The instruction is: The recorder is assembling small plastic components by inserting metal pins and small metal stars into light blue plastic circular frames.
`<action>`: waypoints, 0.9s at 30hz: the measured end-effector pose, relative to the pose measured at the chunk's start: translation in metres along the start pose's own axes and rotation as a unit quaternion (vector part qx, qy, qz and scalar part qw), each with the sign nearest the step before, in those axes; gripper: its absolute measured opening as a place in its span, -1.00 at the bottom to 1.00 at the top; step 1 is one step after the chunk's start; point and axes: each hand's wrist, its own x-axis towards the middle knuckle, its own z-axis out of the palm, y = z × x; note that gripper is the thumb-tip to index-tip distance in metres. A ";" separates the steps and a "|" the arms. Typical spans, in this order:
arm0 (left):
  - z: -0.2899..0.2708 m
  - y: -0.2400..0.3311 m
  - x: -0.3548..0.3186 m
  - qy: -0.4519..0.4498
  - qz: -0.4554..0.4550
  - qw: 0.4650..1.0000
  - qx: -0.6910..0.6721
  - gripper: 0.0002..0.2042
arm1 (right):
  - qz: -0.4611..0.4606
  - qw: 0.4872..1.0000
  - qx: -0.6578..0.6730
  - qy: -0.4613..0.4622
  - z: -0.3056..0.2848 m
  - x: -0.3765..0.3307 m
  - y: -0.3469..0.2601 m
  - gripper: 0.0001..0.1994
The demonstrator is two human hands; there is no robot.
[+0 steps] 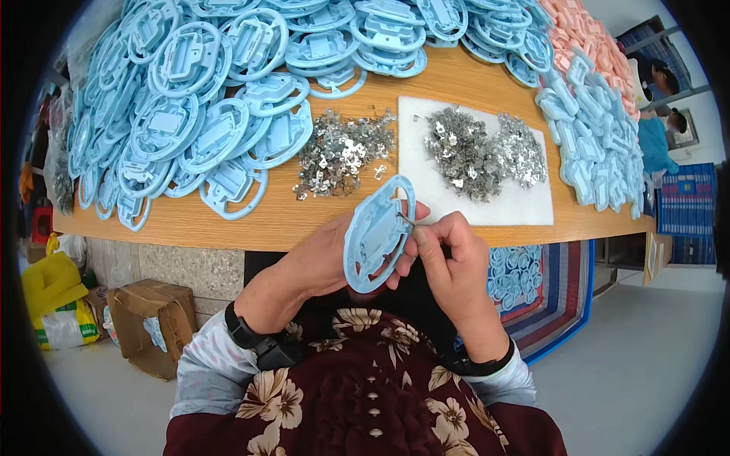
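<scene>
left hand [323,254] gripping a light blue oval plastic frame [378,232] upright over the lap, near the wooden table [266,224] edge, turned to face the right hand [449,262]; pinching a small metal clip [405,220] against its rim, fed from clip piles [344,152] beyond.

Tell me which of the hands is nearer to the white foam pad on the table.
Right. The right hand sits just below the white foam pad, near its front edge. The left hand, holding the blue plastic ring piece, is farther off to the pad's left.
</scene>
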 end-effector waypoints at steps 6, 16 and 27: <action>0.004 -0.008 0.001 0.033 0.075 0.994 0.070 -0.38 | -0.237 0.945 -0.222 0.027 0.000 -0.001 -0.007 -0.83; 0.009 0.001 0.005 -0.007 0.119 0.990 0.078 -0.38 | -0.174 0.965 -0.163 0.107 -0.008 0.003 -0.017 -0.86; 0.010 -0.001 0.010 -0.013 0.078 0.995 0.053 -0.42 | -0.245 0.936 -0.241 0.074 -0.007 0.002 -0.013 -0.85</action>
